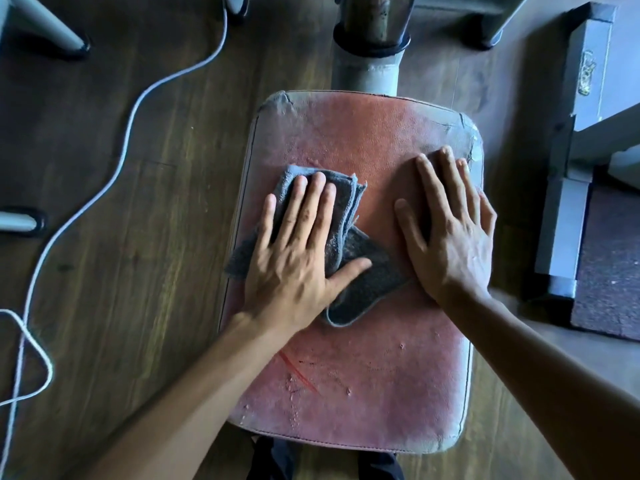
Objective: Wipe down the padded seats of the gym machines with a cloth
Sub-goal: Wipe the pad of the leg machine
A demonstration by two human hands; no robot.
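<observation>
**A:** Looking down from the head camera, where is the cloth?

**B:** The grey cloth (367, 282) lies folded on the left half of the red seat (363, 368), about midway between the far and near edges. Its left end reaches the seat's left edge.

**A:** Which hand is on it?

**B:** The left hand (294, 251). It presses flat on the cloth with the fingers straight and pointing to the far edge. The thumb is spread out to the right across the cloth. Nothing is pinched or curled round.

**A:** And the right hand?

**B:** The right hand (453, 237) lies flat on the bare seat by the right edge, near the far right corner. Its fingers are straight and close together and it holds nothing. The cloth's right end comes up against the heel of that hand.

**A:** What state is the seat in?

**B:** It is worn and scuffed. Both far corners are torn, showing grey, and a red scratch marks the near left part.

**A:** What is around it?

**B:** A grey post (367, 71) meets the far edge. A white cord (121, 157) snakes over the wooden floor (156, 341) to the left.
</observation>
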